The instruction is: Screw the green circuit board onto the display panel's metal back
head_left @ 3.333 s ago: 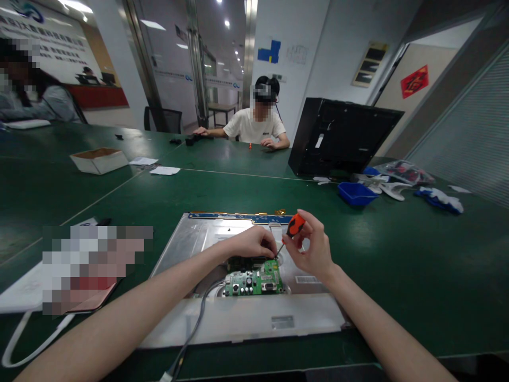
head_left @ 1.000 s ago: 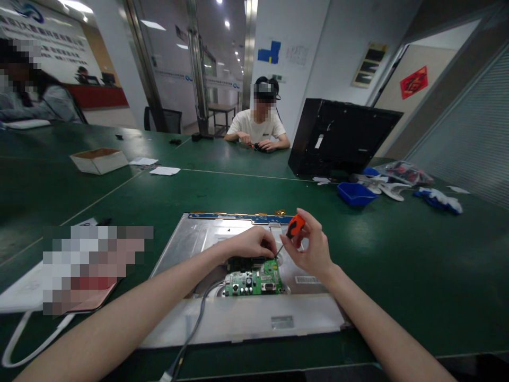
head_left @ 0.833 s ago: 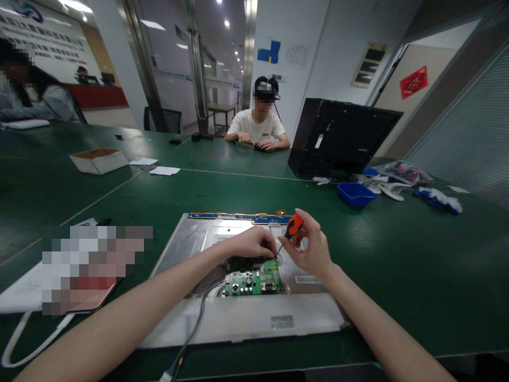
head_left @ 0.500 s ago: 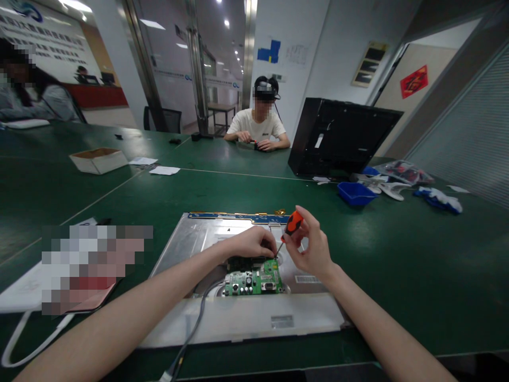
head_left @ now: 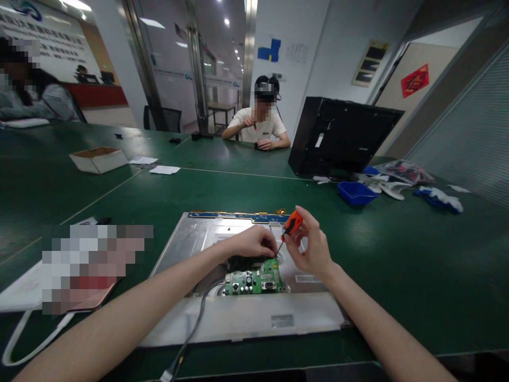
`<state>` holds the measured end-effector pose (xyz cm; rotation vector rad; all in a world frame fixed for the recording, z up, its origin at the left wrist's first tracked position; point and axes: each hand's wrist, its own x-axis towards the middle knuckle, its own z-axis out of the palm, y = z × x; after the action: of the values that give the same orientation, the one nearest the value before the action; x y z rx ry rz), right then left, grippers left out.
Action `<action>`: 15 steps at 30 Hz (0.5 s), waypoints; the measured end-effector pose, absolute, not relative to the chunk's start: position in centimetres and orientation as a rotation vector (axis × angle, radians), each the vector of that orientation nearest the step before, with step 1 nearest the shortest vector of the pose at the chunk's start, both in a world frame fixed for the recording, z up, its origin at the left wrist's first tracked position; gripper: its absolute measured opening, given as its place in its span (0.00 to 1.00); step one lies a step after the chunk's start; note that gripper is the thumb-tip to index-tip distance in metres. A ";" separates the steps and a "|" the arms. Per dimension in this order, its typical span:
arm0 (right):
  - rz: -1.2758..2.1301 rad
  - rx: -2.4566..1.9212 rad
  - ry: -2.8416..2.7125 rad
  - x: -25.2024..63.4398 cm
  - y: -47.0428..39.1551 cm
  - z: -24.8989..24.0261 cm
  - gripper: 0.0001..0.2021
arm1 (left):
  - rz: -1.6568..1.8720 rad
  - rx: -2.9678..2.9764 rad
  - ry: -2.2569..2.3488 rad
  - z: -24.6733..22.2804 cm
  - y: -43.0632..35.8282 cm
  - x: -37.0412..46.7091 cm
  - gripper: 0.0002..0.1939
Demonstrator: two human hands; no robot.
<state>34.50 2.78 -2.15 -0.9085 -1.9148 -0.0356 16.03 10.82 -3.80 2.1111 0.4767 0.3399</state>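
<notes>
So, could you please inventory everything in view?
Table: one, green, central
Panel: one, silver-white, on the table
Circuit board: one, green, on the panel
Screwdriver: one, orange-black, at the circuit board
Cable bundle: one, grey, at the circuit board's left
Box: one, white, far left
Papers: at least two, white, beside the box
Blurred items: unclear, pink and white, left
Monitor: one, black, far right
Tray: one, blue, before the monitor
People: at least two, pale tops, around the table
Left hand: one, bare, over the panel
Right hand: one, bare, holding the screwdriver
</notes>
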 end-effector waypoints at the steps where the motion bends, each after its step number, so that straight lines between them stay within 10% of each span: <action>1: -0.027 -0.901 -1.917 34.5 2.7 -2.1 0.35 | 0.342 2.108 0.479 -3.8 10.8 16.1 0.03; 15: -0.090 -0.949 -1.877 34.4 2.9 -2.3 0.34 | 0.345 2.098 0.466 -3.8 10.9 16.0 0.04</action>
<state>34.42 2.87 -2.27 -0.9488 -1.8769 -0.0900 15.96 10.86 -3.84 2.0985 0.4658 0.3449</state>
